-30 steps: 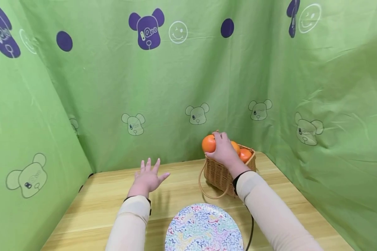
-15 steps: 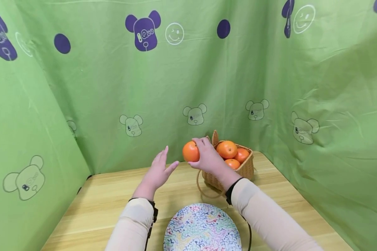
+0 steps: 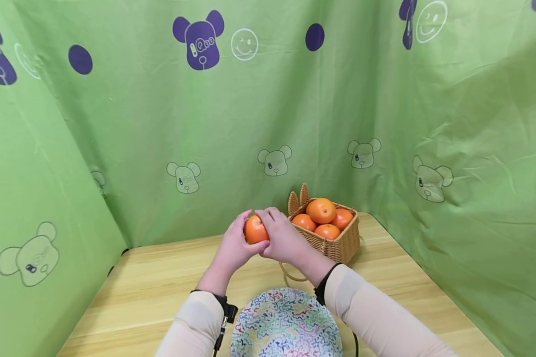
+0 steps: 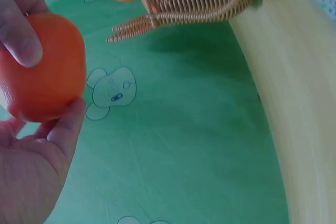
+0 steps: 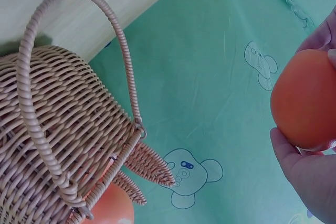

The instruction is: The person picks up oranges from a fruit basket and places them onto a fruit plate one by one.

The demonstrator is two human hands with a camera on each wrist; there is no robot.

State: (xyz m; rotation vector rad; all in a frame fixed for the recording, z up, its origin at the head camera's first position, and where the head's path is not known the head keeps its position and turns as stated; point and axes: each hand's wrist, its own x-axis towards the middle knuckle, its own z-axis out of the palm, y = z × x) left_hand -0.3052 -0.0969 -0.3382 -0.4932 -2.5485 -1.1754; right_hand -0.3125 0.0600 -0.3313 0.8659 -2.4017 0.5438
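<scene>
While your left hand [image 3: 234,246] and right hand [image 3: 285,239] together clasp a round orange-red fruit [image 3: 255,230] above the pale wooden table [image 3: 152,282], a round disc [image 3: 286,322] with multicoloured squiggles lies nearer you, and a green cloth [image 3: 129,119] printed with bear heads hangs behind. Just beyond your right hand stands a tan wicker basket [image 3: 349,245] with two pointed ears; your right wrist hides part of its lowered loop handle [image 3: 293,277]. Inside, you see four orange fruits [image 3: 321,210], one piled on the others.
</scene>
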